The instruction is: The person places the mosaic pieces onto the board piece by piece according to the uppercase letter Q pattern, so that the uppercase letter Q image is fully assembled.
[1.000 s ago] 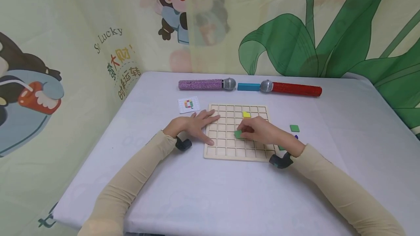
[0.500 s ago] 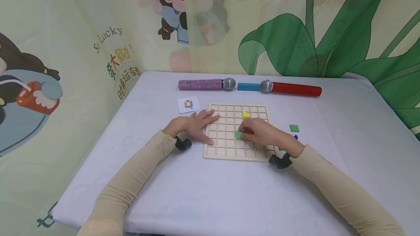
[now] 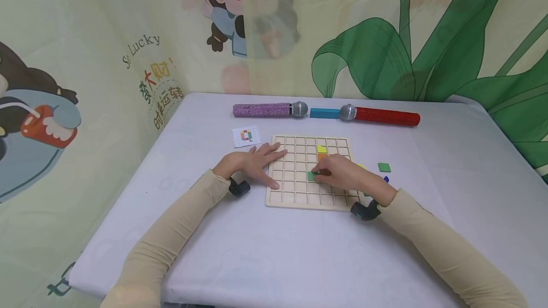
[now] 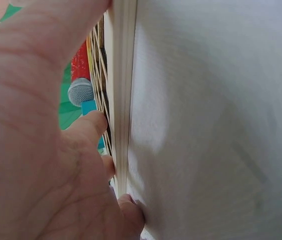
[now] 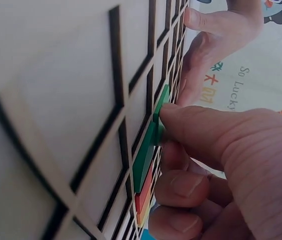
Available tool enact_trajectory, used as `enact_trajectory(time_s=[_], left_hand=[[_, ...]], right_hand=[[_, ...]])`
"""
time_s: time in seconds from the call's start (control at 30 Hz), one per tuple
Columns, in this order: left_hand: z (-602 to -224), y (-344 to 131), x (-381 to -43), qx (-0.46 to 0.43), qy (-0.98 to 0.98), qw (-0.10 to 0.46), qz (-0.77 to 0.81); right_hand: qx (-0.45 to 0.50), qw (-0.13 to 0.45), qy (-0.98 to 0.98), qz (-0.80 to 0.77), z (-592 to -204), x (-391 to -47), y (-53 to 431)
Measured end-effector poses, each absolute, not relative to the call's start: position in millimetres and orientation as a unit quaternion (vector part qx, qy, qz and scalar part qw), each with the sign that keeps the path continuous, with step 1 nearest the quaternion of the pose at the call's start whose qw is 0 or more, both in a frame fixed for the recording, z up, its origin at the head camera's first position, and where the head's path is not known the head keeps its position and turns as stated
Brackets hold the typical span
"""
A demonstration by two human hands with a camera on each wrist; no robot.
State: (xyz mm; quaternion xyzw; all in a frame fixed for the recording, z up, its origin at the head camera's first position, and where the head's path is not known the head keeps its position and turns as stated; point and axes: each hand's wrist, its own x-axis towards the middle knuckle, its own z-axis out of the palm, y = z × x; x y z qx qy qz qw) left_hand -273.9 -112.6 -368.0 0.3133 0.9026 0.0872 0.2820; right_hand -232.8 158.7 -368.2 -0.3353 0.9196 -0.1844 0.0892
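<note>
A square wooden grid board (image 3: 288, 197) lies on the table. My left hand (image 3: 257, 163) rests on its left edge with fingers spread; in the left wrist view its fingertips touch the board's side. My right hand (image 3: 340, 171) is over the middle of the board, thumb and index finger pinching a green square tile (image 3: 311, 176) at a grid cell. A yellow tile (image 3: 321, 149) and an orange tile (image 3: 322, 157) sit in cells beyond it. In the right wrist view, another green tile (image 5: 142, 157) lies in the board beside the pinched one.
Right of the board lie a green tile (image 3: 384, 167), a small blue piece (image 3: 386, 179) and partly hidden pieces. A patterned card (image 3: 246, 136) lies behind the left hand. Along the back are a purple microphone (image 3: 267, 110), a blue block (image 3: 324, 113) and a red microphone (image 3: 385, 116).
The pinched green tile has shifted slightly right and now looks flatter against the board. My right fingers have lowered a little, uncovering the orange tile. My left hand stays put.
</note>
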Motion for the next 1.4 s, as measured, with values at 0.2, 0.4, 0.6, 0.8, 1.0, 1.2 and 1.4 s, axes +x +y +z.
enact_trajectory(time_s=[0.2, 0.4, 0.6, 0.8, 1.0, 1.2, 1.4], left_hand=[[-368.8, -112.8, -275.0, 0.313, 0.903, 0.28, 0.086], [-369.1, -112.9, -275.7, 0.312, 0.903, 0.281, 0.087], [-369.8, -112.6, -275.7, 0.311, 0.903, 0.284, 0.087], [-369.8, -114.5, -274.9, 0.315, 0.901, 0.282, 0.096], [-369.5, -114.3, -274.6, 0.321, 0.899, 0.28, 0.102], [-369.5, -113.7, -274.7, 0.318, 0.9, 0.28, 0.098], [-369.2, -113.6, -274.4, 0.316, 0.9, 0.282, 0.099]], right_hand=[[-0.324, 0.091, 0.924, -0.179, -368.0, -232.5, 158.4], [-0.325, 0.085, 0.926, -0.175, -367.7, -233.1, 157.3], [-0.323, 0.075, 0.925, -0.184, -363.2, -236.1, 165.0], [-0.291, 0.095, 0.936, -0.174, -342.8, -244.8, 187.7], [-0.246, 0.131, 0.95, -0.139, -323.6, -250.4, 219.4], [-0.215, 0.159, 0.956, -0.121, -317.5, -253.2, 237.2], [-0.18, 0.238, 0.95, -0.092, -323.6, -257.1, 242.4]])
